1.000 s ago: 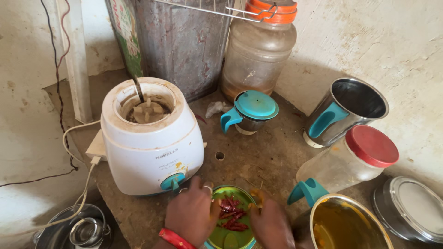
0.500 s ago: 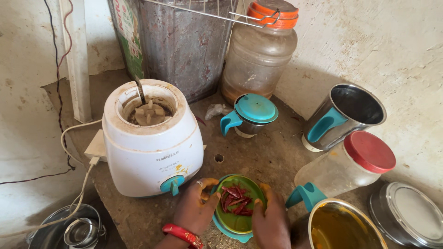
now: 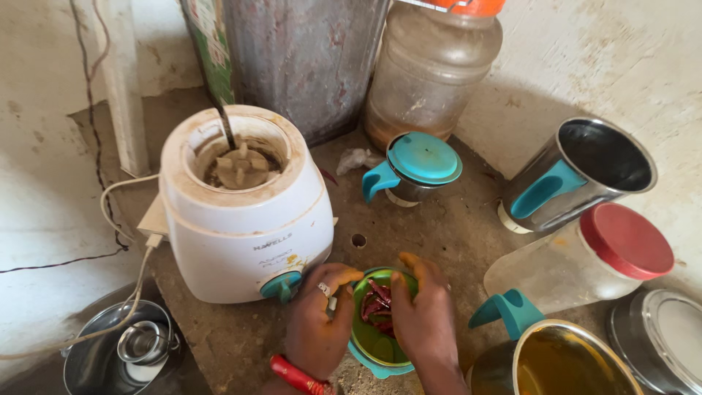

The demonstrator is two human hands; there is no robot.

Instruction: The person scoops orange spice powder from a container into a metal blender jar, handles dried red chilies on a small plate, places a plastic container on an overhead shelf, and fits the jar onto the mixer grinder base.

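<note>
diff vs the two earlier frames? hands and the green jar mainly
Both hands closed in around the green jar of red chillies. The right hand swung over its rim and now covers part of the chillies; the left hand shifted up along the left side, its grip on the rim. The jar looks tipped slightly. The white mixer base, small teal-lidded jar and red-lidded jar stayed put; the camera shifted a little.

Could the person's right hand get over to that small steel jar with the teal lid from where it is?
Probably yes. The right hand now grips the green bowl of red chillies; between it and the small lidded jar lies only bare counter, though it would have to let go first.
</note>
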